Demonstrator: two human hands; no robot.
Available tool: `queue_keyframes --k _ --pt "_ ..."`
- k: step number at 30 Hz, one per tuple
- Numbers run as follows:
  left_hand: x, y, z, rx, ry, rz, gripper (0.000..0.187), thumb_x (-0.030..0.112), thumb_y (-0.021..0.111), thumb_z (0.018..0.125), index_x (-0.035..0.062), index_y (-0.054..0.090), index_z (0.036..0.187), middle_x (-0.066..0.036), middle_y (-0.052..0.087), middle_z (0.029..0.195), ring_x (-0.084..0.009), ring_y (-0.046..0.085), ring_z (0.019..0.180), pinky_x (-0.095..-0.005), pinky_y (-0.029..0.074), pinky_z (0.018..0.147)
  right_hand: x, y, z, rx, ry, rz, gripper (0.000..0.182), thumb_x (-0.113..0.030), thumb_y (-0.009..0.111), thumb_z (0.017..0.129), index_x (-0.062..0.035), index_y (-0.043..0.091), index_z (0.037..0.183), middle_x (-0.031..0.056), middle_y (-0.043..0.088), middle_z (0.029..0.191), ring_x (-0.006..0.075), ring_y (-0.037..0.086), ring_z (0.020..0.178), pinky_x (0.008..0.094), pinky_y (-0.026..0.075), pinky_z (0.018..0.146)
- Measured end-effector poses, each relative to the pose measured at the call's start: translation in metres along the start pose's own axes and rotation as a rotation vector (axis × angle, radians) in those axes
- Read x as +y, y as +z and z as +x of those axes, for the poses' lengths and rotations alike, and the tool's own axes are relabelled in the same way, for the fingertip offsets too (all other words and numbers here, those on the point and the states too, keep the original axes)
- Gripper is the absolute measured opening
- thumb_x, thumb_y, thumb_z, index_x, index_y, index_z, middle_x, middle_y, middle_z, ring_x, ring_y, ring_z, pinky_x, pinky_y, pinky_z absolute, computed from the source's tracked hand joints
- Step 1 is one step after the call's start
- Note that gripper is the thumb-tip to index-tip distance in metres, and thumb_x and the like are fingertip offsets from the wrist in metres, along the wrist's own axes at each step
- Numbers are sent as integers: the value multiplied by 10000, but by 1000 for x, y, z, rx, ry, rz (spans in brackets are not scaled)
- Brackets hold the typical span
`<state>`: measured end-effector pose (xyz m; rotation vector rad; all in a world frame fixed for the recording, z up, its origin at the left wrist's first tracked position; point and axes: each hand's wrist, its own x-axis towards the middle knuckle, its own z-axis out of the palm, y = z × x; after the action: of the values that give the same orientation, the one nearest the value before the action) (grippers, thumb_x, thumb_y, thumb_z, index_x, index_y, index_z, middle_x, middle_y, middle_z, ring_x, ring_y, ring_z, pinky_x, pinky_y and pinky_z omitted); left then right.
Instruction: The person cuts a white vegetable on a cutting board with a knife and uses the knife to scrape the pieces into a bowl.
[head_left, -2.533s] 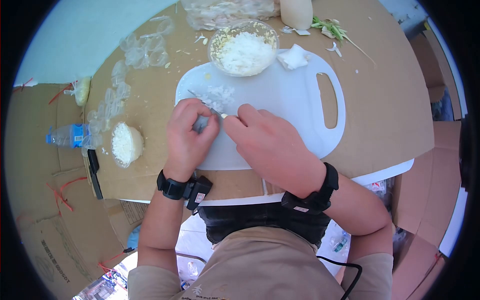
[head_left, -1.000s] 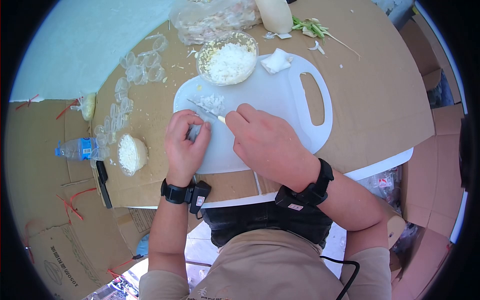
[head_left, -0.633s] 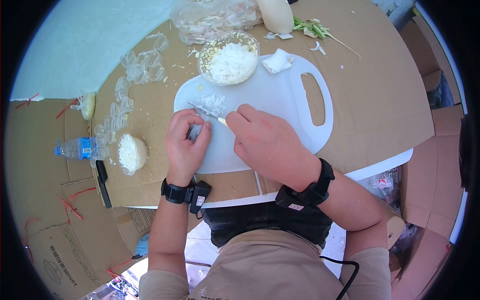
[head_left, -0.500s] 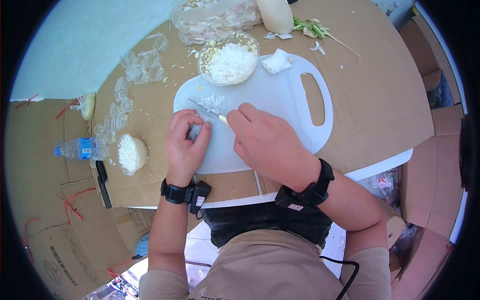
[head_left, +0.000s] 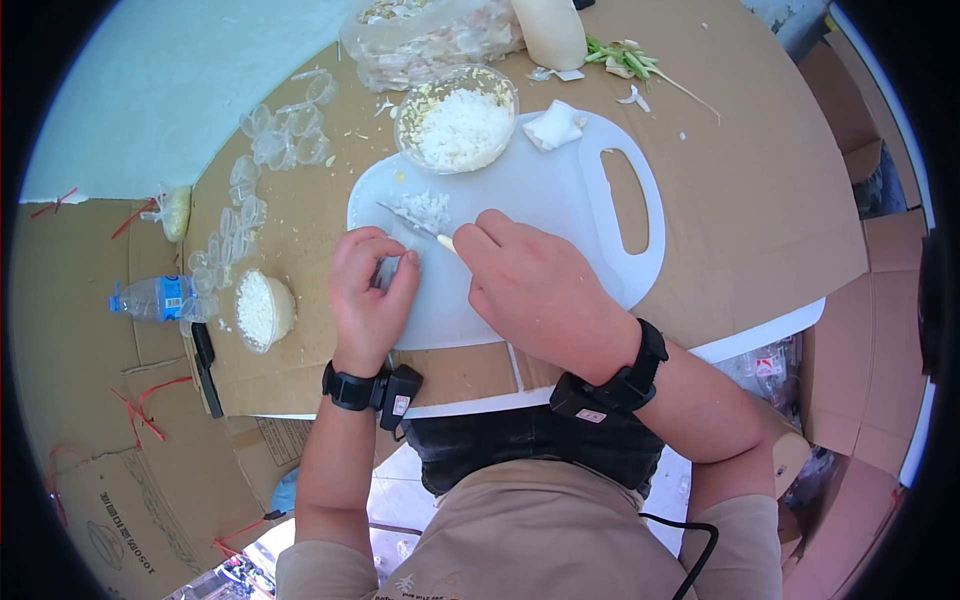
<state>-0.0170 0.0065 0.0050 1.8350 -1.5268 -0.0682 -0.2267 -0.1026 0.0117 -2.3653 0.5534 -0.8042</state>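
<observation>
My right hand (head_left: 535, 280) is closed round the pale handle of a small knife (head_left: 412, 221). Its blade points left over the white cutting board (head_left: 520, 215), beside a small heap of chopped white pieces (head_left: 428, 208). My left hand (head_left: 372, 285) rests at the board's left edge with curled fingers on a whitish translucent piece (head_left: 388, 270), partly hidden by them. Behind the heap stands a clear bowl (head_left: 458, 118) filled with chopped white and yellowish bits. A white chunk (head_left: 554, 125) lies at the board's far edge.
Clear plastic cups (head_left: 290, 135) lie at the left, near a small tub of white bits (head_left: 262, 308) and a water bottle (head_left: 155, 298). At the back are a filled plastic bag (head_left: 435, 45), a thick white radish (head_left: 552, 32) and green stems (head_left: 622, 58).
The knife blade has shifted slightly down. The fingers of my left hand have moved a little, and my right hand is almost in the same place.
</observation>
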Motion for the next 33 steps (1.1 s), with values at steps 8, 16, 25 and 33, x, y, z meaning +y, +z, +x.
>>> queue_keyframes --k 8,16,25,33 --pt "1 1 3 -22 0 -7 126 -15 785 906 5 693 990 -121 670 1097 -251 654 993 -352 548 880 -9 -1 -1 2 -27 -31 211 -40 709 842 -68 580 1007 89 578 934 255 670 804 382 576 651" --pt "0 4 5 9 21 -5 146 -6 790 861 6 678 954 -139 681 1013 -314 680 903 -392 562 806 -14 -2 -4 2 -84 -113 185 -85 702 853 -79 587 997 59 550 922 207 626 778 329 547 607" --pt "1 3 7 8 7 18 160 -1 794 850 19 685 965 -140 686 1031 -322 685 924 -392 568 823 -18 -4 -2 -57 -79 -152 236 -78 707 836 -65 617 1054 53 542 929 198 611 768 323 535 595" --pt "-1 4 5 0 -23 -14 163 5 802 845 26 690 962 -138 696 1036 -318 690 933 -394 572 837 -12 9 6 -62 -74 -57 284 -58 699 859 -62 639 1137 75 570 971 238 642 817 358 561 649"
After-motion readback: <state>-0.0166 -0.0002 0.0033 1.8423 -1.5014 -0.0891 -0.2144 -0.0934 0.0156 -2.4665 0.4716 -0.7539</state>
